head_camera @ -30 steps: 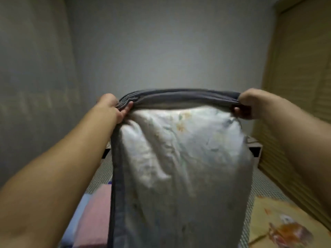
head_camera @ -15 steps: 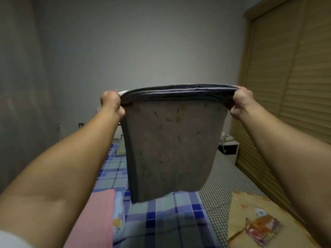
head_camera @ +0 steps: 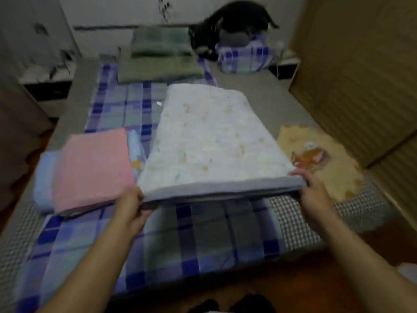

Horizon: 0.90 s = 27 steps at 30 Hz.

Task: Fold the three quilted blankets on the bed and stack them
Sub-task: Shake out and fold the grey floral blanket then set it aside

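Head view, looking down over bed (head_camera: pixel 293 224) spread with blue plaid sheet (head_camera: pixel 203 233). White quilted blanket (head_camera: pixel 209 141), folded, with grey underside showing along near edge, lying flat across middle of bed. Left hand (head_camera: pixel 132 205) at near left corner of that blanket, grip closed round the edge, fingers curled underneath. Right hand (head_camera: pixel 312 195) at near right corner, thumb on top and fingers tucked below, pinching the folded layers. Near edge held slightly raised off the sheet. Just beside on the left, pink folded blanket (head_camera: pixel 92 166) stacked on light blue folded blanket (head_camera: pixel 44 177), its edge close to the white one. Yellow printed cloth (head_camera: pixel 320 154) lying flat on the right, near the right hand. Farther back, green folded bedding (head_camera: pixel 160 55) and plaid pillow (head_camera: pixel 246 57) at the head of the bed, black cat (head_camera: pixel 234 21) on the pillow, blurred.
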### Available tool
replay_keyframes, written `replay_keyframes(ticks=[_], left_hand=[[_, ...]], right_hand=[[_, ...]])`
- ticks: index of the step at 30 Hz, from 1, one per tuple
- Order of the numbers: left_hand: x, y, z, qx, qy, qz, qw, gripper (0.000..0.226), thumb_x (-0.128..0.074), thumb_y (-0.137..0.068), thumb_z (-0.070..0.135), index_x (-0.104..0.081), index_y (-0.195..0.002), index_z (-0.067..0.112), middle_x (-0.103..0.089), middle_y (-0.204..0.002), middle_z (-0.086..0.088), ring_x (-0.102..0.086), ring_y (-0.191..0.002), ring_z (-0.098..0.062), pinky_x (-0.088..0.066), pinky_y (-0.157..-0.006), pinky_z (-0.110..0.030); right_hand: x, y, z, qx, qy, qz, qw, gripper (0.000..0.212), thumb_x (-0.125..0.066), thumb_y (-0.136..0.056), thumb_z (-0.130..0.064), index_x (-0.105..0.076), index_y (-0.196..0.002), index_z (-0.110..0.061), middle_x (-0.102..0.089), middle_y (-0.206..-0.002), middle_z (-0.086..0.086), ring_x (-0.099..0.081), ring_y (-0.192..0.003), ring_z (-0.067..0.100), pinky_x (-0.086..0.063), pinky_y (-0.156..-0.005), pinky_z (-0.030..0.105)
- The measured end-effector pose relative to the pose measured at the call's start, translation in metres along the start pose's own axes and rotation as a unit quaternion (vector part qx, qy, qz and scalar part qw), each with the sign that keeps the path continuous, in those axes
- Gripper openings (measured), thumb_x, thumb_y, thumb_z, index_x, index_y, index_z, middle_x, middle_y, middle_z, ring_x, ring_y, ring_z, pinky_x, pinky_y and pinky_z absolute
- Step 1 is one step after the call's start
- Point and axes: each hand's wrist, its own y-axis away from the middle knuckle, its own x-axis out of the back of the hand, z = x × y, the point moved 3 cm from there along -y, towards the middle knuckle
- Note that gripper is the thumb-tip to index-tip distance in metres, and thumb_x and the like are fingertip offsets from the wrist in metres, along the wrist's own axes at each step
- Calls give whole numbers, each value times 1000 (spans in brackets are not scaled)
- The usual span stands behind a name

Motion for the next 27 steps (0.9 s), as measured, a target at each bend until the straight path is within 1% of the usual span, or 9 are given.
replay_keyframes(ticks=[3, 5, 7, 10, 13, 18, 20, 24, 27], left_hand=[[59, -30, -136, 123, -186, 39, 974, 9, -47, -83, 6, -49, -82, 15, -48, -80, -16, -47, -66, -22, -45, -51, -26], [88, -47, -204, 161, -290, 67, 941, 21, -42, -92, -1, -47, -76, 13, -45, -81, -15, -44, -67, -22, -44, -49, -24], [104, -64, -246, 159, -383, 68, 907, 24, -41, -90, -6, -50, -73, 8, -50, -85, -21, -48, -68, -24, -48, -48, -24], [117, -82, -268, 149, -456, 65, 875, 17, -46, -92, 6, -60, -82, 8, -60, -93, -20, -57, -85, -33, -56, -76, -45], [125, -67, -272, 94, -481, 39, 871, 17, -44, -100, 12, -59, -92, 10, -57, -93, -9, -52, -84, -20, -43, -67, -31], [126, -63, -282, 116, -503, -25, 856, 13, -43, -100, 6, -55, -98, 11, -55, -97, -9, -51, -83, -20, -41, -64, -26], [120, -77, -284, 145, -517, -33, 843, 14, -42, -101, 8, -55, -98, 11, -56, -104, -13, -50, -84, -18, -40, -65, -24], [119, -98, -292, 182, -590, -73, 784, 8, -50, -99, 10, -55, -94, 12, -57, -105, -13, -56, -94, -24, -49, -82, -34], [122, -111, -298, 188, -589, -27, 786, 29, -45, -101, 5, -49, -75, 17, -53, -82, -6, -50, -72, -13, -41, -62, -19]], right_hand=[[11, 14, 152, -141, 155, -44, 977, 43, -45, -90, 18, -67, -91, -19, -63, -113, 16, -60, -105, 33, -58, -83, 40], [15, 24, 225, -205, 234, -85, 947, 38, -45, -93, 16, -69, -97, -12, -64, -113, 19, -60, -104, 39, -54, -87, 48], [18, 27, 271, -265, 249, -74, 929, 30, -47, -96, 10, -69, -104, -8, -65, -110, 21, -61, -96, 40, -55, -80, 48], [19, 25, 289, -292, 242, -34, 925, 30, -50, -95, 8, -69, -107, -11, -64, -106, 14, -63, -90, 29, -55, -76, 39], [27, 28, 291, -225, 353, -49, 907, 34, -52, -91, 11, -68, -108, -14, -61, -110, 7, -59, -96, 24, -50, -80, 35], [9, 8, 279, -170, 553, -136, 804, 28, -61, -88, -3, -69, -113, -13, -57, -126, 17, -59, -106, 33, -50, -94, 39], [-32, -18, 251, -72, 583, -149, 795, 25, -59, -93, -9, -66, -117, -11, -49, -130, 14, -53, -112, 31, -46, -96, 40], [-153, -76, 222, 133, 552, -280, 775, 38, -56, -94, -13, -57, -132, -10, -43, -144, 18, -44, -127, 36, -37, -108, 42], [-258, -141, 226, 243, 551, -377, 704, 48, -46, -99, -25, -47, -144, -11, -33, -154, 24, -32, -139, 42, -26, -116, 47]])
